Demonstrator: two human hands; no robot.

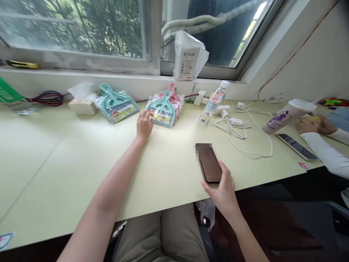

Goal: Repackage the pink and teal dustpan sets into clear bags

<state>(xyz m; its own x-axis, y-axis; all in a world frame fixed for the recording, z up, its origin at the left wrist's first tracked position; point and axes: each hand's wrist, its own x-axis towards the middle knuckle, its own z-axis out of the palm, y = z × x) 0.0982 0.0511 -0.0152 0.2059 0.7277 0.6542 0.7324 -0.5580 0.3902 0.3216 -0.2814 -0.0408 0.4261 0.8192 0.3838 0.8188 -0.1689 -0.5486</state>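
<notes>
My left hand (pixel 144 125) reaches to the near left edge of a wrapped teal dustpan-and-brush set (pixel 163 112), its fingers curled at the plastic; whether it grips the wrap is unclear. A pink set (pixel 178 103) lies partly behind the teal one. Another wrapped teal set (pixel 117 103) lies to the left. My right hand (pixel 223 185) is around the near end of a dark brown phone (pixel 209 163) lying on the table, thumb and fingers spread on either side of it.
On the pale table (pixel 81 163) are a tissue pack (pixel 83 103), a bottle (pixel 214 102), white cables (pixel 231 127), a tilted cup (pixel 289 114) and another phone (pixel 296 146). At the right, another person's hands (pixel 313 125) hold something yellowish. A boxed bag (pixel 188 58) stands on the sill.
</notes>
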